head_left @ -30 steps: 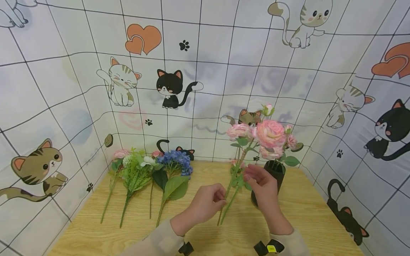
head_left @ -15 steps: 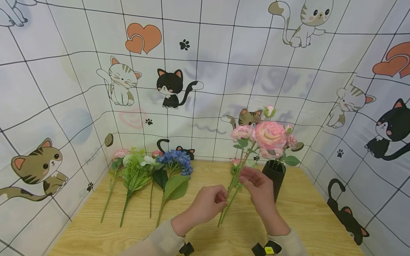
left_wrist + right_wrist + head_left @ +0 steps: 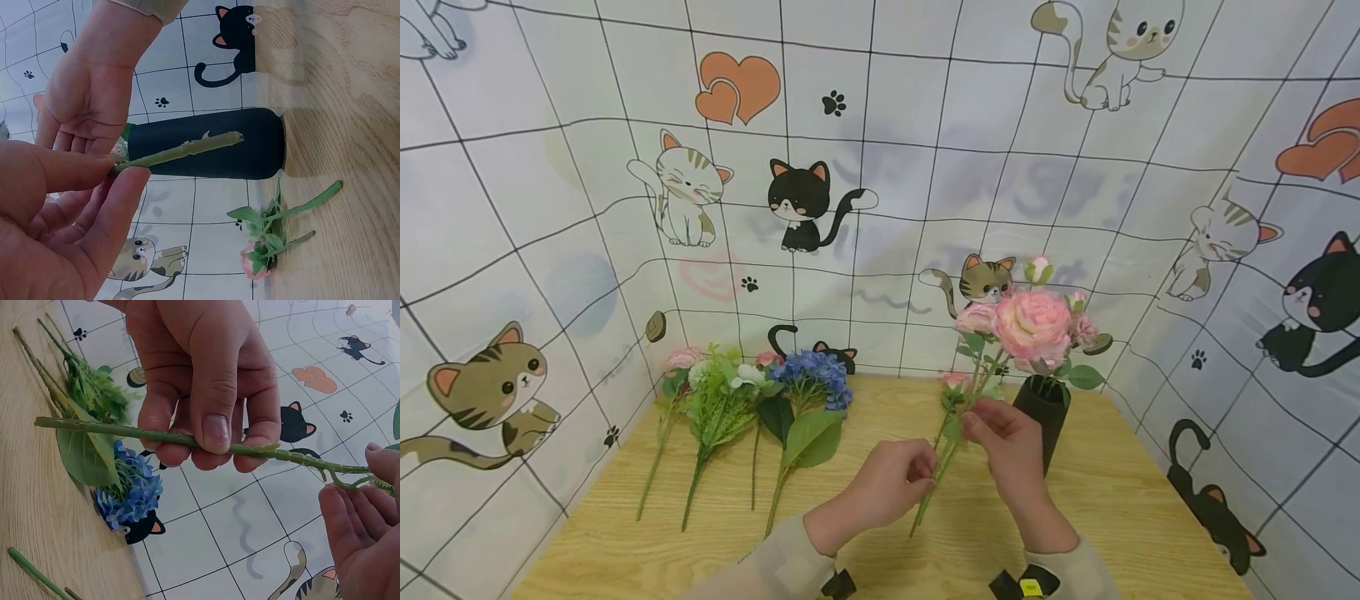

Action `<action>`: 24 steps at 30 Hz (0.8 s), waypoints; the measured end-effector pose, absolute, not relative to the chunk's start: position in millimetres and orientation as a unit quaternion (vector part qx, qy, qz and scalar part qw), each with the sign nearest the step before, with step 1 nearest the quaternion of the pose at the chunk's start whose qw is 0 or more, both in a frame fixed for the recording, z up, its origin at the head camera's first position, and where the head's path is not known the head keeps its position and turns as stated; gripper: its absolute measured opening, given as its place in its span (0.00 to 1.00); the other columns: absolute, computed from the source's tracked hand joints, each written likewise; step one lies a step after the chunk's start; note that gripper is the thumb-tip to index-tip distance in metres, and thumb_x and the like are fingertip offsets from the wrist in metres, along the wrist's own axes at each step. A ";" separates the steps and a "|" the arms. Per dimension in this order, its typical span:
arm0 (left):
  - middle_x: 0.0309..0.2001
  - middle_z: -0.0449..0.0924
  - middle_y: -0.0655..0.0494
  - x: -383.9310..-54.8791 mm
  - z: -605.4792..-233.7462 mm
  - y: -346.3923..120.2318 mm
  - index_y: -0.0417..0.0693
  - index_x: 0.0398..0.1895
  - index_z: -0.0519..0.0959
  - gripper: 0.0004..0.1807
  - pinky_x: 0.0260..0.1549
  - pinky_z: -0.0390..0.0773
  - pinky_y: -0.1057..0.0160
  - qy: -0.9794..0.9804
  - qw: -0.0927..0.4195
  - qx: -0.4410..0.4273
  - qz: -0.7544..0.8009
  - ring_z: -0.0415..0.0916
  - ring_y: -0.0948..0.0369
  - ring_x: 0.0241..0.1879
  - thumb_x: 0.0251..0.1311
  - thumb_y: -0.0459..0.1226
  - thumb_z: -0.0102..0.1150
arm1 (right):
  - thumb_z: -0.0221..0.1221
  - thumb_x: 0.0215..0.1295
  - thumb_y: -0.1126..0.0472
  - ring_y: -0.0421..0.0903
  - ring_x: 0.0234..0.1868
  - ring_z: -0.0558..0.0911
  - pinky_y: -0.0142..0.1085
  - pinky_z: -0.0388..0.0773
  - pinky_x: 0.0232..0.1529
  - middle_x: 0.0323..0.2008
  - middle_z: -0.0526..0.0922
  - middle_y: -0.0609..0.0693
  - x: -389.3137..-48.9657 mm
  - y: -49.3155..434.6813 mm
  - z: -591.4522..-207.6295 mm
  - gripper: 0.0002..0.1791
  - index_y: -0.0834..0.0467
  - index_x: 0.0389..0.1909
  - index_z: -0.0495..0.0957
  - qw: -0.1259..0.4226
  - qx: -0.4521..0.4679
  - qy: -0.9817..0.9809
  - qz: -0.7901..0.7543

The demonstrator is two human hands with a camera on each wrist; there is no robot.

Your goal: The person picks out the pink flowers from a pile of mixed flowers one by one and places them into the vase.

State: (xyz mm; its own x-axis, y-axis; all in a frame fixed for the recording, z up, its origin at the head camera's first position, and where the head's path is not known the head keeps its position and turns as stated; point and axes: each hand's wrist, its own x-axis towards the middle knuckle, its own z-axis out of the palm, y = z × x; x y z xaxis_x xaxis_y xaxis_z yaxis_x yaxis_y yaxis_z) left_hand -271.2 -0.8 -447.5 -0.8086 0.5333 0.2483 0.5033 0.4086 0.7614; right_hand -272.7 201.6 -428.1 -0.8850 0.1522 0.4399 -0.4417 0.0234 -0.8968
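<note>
My left hand (image 3: pixel 895 479) pinches the lower stem (image 3: pixel 194 147) of a pink rose spray between thumb and fingers; the cut end sticks out beyond them. Higher up, my right hand (image 3: pixel 1007 437) has thumb and fingers around the same stem (image 3: pixel 297 457), near a small side shoot. The large pink bloom (image 3: pixel 1033 323) leans to the right, overlapping the mouth of a black vase (image 3: pixel 1043 421) in the head view. Behind the held stem, a smaller pink flower (image 3: pixel 256 262) with short green stems lies on the table.
On the left of the wooden table (image 3: pixel 625 558) lie several loose stems: a blue hydrangea (image 3: pixel 812 379), a leafy green bunch (image 3: pixel 722 408) with white flowers and a pink flower (image 3: pixel 683 360). A cat-patterned cloth (image 3: pixel 880 167) lines the back and sides.
The pink rose spray has shifted slightly right and its blooms sit a little lower. My right fingers have moved left and down onto its stem; my left hand has edged right.
</note>
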 end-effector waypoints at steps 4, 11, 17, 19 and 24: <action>0.28 0.81 0.68 -271.2 -448.6 0.1 0.49 0.39 0.83 0.06 0.30 0.77 0.73 0.843 0.015 0.310 0.439 0.73 0.75 0.26 0.66 0.30 0.70 | 0.64 0.70 0.76 0.36 0.34 0.91 0.32 0.89 0.37 0.33 0.92 0.39 -272.9 201.6 -425.5 0.10 0.80 0.47 0.81 0.219 0.088 -0.688 0.687; 0.28 0.82 0.67 -271.5 -450.7 0.8 0.48 0.38 0.83 0.06 0.29 0.76 0.73 0.845 0.015 0.312 0.434 0.73 0.75 0.25 0.66 0.31 0.71 | 0.65 0.70 0.75 0.39 0.35 0.92 0.35 0.89 0.37 0.33 0.93 0.46 -273.8 201.4 -424.5 0.08 0.79 0.44 0.81 0.215 0.064 -0.683 0.695; 0.28 0.82 0.68 -273.7 -453.5 1.0 0.50 0.37 0.83 0.06 0.29 0.76 0.72 0.848 0.012 0.313 0.428 0.73 0.75 0.25 0.66 0.31 0.72 | 0.65 0.71 0.74 0.40 0.36 0.92 0.37 0.90 0.38 0.31 0.92 0.45 -274.3 201.3 -426.1 0.07 0.78 0.40 0.81 0.212 0.065 -0.678 0.700; 0.28 0.82 0.68 -274.1 -454.4 1.1 0.52 0.37 0.82 0.07 0.29 0.76 0.72 0.849 0.011 0.313 0.426 0.73 0.75 0.25 0.65 0.32 0.73 | 0.65 0.71 0.74 0.39 0.36 0.92 0.36 0.90 0.38 0.31 0.92 0.44 -274.3 201.4 -426.1 0.07 0.78 0.39 0.81 0.212 0.065 -0.680 0.699; 0.29 0.83 0.68 -274.1 -455.3 1.2 0.55 0.36 0.82 0.08 0.30 0.77 0.73 0.848 0.014 0.312 0.428 0.74 0.76 0.26 0.65 0.33 0.73 | 0.65 0.71 0.73 0.39 0.36 0.92 0.36 0.90 0.38 0.31 0.92 0.43 -274.6 201.4 -425.5 0.07 0.76 0.37 0.80 0.207 0.055 -0.684 0.697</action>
